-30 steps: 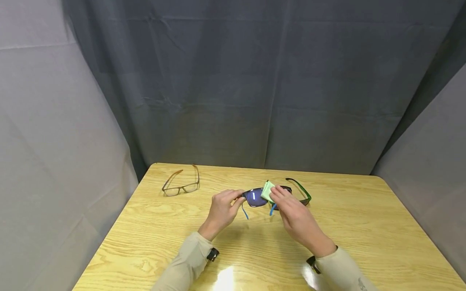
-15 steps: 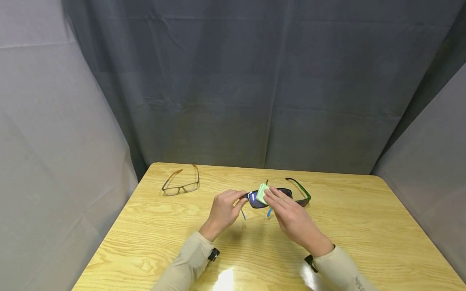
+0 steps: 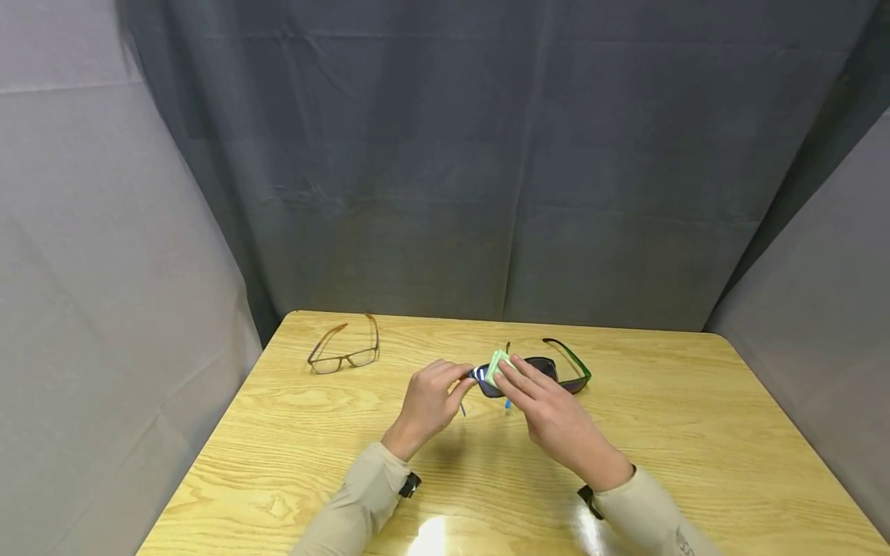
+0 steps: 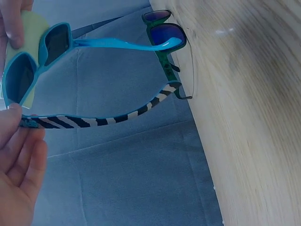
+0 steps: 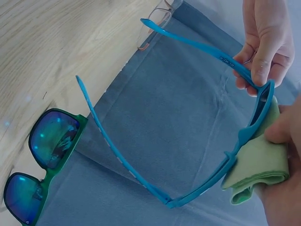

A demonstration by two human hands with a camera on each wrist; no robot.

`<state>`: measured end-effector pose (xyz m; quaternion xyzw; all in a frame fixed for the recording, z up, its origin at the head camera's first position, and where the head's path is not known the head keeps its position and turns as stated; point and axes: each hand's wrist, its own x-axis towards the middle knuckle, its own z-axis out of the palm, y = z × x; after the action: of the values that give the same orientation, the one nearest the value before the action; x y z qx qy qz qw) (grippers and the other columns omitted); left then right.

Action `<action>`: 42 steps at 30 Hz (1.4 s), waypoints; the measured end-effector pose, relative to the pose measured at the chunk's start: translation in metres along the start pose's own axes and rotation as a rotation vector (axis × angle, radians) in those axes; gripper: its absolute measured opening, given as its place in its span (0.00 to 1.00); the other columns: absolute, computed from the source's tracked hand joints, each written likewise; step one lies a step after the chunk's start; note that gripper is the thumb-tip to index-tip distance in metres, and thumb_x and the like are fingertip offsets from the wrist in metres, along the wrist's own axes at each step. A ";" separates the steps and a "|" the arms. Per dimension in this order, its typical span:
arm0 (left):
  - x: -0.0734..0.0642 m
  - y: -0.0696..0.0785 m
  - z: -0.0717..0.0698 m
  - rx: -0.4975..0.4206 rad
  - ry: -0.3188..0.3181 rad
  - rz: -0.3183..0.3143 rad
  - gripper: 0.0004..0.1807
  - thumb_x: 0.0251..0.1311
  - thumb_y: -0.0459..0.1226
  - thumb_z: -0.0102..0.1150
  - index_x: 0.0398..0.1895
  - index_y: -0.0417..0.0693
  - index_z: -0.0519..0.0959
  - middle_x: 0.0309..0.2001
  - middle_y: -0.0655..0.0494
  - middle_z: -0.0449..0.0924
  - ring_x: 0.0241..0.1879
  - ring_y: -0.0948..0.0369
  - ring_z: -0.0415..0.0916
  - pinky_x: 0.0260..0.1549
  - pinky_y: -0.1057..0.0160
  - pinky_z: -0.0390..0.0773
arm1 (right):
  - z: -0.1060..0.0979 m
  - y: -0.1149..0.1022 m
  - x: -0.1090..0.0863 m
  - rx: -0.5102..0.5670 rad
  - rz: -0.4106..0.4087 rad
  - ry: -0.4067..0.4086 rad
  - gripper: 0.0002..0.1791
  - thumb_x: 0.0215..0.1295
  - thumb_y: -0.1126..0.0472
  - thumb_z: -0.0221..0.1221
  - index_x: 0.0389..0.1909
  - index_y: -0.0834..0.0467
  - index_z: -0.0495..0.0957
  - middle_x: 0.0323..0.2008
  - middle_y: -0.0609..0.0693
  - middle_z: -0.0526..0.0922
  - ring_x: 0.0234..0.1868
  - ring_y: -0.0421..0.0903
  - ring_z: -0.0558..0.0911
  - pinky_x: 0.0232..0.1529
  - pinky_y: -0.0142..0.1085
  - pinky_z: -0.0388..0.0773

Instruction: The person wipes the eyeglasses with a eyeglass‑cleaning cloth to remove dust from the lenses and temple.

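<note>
My left hand (image 3: pixel 427 398) pinches one hinge corner of blue-framed sunglasses (image 4: pixel 113 43), holding them above the table with both temples unfolded. The temple nearest that hand has zebra stripes on its outer side, seen in the left wrist view. A folded pale green cloth (image 5: pixel 258 165) lies against the front of the lenses, near the bridge. Gripping this cloth, my right hand (image 3: pixel 556 417) presses it with fairly straight fingers, and the thumb sits on it in the right wrist view. The hand and cloth partly cover the lenses in the head view.
Behind the held pair, green-framed sunglasses (image 5: pixel 54 141) with mirrored lenses rest on the wooden table (image 3: pixel 278 455). Thin-framed eyeglasses (image 3: pixel 344 361) with brownish temples stand open at the far left. A dark grey curtain (image 3: pixel 445 170) hangs beyond the table's back edge.
My right hand has slid the cloth leftward across the front of the sunglasses, toward my left hand. The sunglasses have tilted slightly; the left hand keeps its pinch.
</note>
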<state>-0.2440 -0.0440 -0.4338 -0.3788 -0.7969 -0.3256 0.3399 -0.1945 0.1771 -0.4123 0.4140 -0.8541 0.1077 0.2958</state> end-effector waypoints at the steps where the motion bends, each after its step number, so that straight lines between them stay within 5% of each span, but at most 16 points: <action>1: 0.000 0.000 0.000 0.002 0.000 0.001 0.07 0.54 0.34 0.67 0.37 0.43 0.83 0.31 0.56 0.84 0.28 0.64 0.78 0.27 0.70 0.77 | 0.000 -0.001 0.001 -0.003 0.004 -0.004 0.34 0.47 0.82 0.59 0.60 0.66 0.71 0.62 0.61 0.69 0.64 0.59 0.66 0.59 0.49 0.67; 12: -0.001 0.002 0.003 0.015 -0.002 0.008 0.07 0.54 0.35 0.67 0.36 0.43 0.84 0.31 0.55 0.84 0.28 0.64 0.79 0.27 0.70 0.77 | 0.000 -0.006 0.005 0.001 -0.018 0.010 0.35 0.43 0.83 0.59 0.58 0.67 0.73 0.60 0.61 0.72 0.62 0.58 0.69 0.58 0.49 0.69; 34: -0.004 0.001 0.005 -0.013 0.038 -0.086 0.07 0.54 0.33 0.67 0.37 0.41 0.83 0.30 0.55 0.83 0.27 0.65 0.77 0.27 0.71 0.76 | 0.007 -0.011 -0.007 0.064 -0.061 0.019 0.37 0.41 0.84 0.56 0.59 0.65 0.72 0.61 0.60 0.71 0.63 0.59 0.68 0.58 0.48 0.69; 39: -0.004 -0.005 0.003 -0.012 0.060 -0.111 0.08 0.54 0.33 0.67 0.37 0.42 0.84 0.30 0.56 0.83 0.28 0.65 0.78 0.28 0.70 0.77 | 0.007 -0.010 -0.011 0.077 -0.073 0.042 0.24 0.64 0.77 0.41 0.59 0.66 0.72 0.60 0.61 0.72 0.62 0.60 0.69 0.62 0.44 0.65; 42: -0.004 -0.009 0.000 -0.012 0.076 -0.128 0.07 0.55 0.34 0.66 0.37 0.42 0.84 0.30 0.56 0.83 0.28 0.65 0.78 0.29 0.69 0.77 | 0.008 -0.009 -0.014 0.083 -0.071 0.094 0.25 0.74 0.67 0.28 0.58 0.68 0.72 0.58 0.62 0.73 0.60 0.59 0.71 0.63 0.39 0.62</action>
<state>-0.2493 -0.0504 -0.4391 -0.3164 -0.8040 -0.3658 0.3459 -0.1842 0.1774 -0.4275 0.4503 -0.8189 0.1518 0.3218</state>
